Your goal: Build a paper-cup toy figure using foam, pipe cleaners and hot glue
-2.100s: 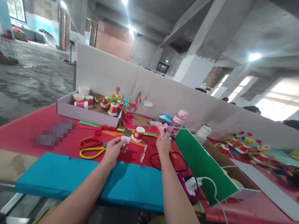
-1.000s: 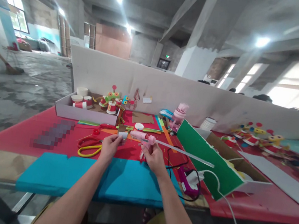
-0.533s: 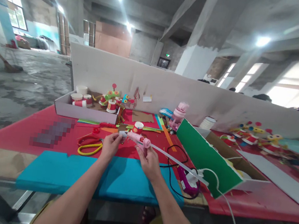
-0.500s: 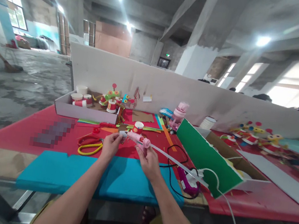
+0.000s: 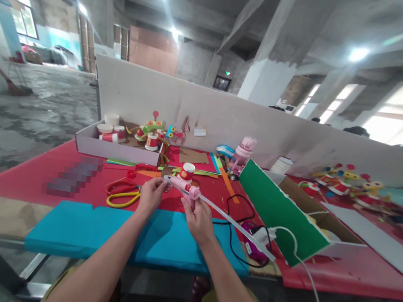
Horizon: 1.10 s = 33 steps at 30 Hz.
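My right hand (image 5: 198, 216) is wrapped round the handle of a pink glue gun (image 5: 184, 189), from whose back a long clear glue stick (image 5: 236, 225) sticks out to the lower right. Between the fingertips of my left hand (image 5: 152, 195) is a small whitish piece (image 5: 167, 180), close against the gun's nozzle. Just behind the gun stands a red and white paper cup (image 5: 187, 171). Yellow-handled scissors (image 5: 123, 199) lie left of my left hand.
A white box (image 5: 118, 150) with cups and a green figure stands at the back left. On the right are a green-sided box (image 5: 283, 213), a purple power strip (image 5: 255, 247) with cables, and several cup figures. A blue sheet (image 5: 87, 230) covers the front edge.
The glue gun and its glue stick have tilted slightly, the stick's far end shifting left and down. Both hands stay near the same place, and the view has shifted slightly.
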Available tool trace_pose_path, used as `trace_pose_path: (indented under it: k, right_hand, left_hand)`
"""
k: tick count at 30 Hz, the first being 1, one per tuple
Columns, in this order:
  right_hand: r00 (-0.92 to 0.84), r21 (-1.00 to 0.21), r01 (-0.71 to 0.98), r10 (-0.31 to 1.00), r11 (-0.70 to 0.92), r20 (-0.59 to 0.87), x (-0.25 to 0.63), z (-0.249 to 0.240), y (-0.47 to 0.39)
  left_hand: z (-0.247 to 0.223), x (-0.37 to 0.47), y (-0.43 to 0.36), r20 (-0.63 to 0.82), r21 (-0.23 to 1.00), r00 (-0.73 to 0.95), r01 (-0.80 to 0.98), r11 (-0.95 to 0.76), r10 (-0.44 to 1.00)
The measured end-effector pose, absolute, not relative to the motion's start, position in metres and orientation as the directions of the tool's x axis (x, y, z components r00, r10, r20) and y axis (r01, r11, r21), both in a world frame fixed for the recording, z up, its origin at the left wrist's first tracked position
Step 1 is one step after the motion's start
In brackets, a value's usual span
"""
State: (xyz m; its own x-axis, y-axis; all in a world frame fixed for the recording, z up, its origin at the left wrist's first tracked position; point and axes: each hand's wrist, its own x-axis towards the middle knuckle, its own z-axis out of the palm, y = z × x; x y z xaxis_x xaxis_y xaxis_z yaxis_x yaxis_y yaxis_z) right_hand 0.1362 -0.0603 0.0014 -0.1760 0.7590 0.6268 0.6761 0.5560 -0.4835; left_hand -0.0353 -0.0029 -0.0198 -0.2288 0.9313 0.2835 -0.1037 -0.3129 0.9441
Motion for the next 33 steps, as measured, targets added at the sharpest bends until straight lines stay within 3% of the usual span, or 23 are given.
trace_pose_path:
  k: [25, 33]
  right_hand:
    - [-0.193, -0.515, 0.637, 0.766, 0.573, 0.613, 0.135, 0.007, -0.062]
    - [-0.173, -0.52, 0.645, 0.77, 0.56, 0.614, 0.14, 0.007, -0.06]
  left_hand:
    - [-0.019, -0.038, -0.004, 0.401, 0.916, -0.231, 0.098, -0.389, 0.886]
    - [-0.025, -0.04, 0.0, 0.397, 0.917, -0.207, 0.041, -0.397, 0.894]
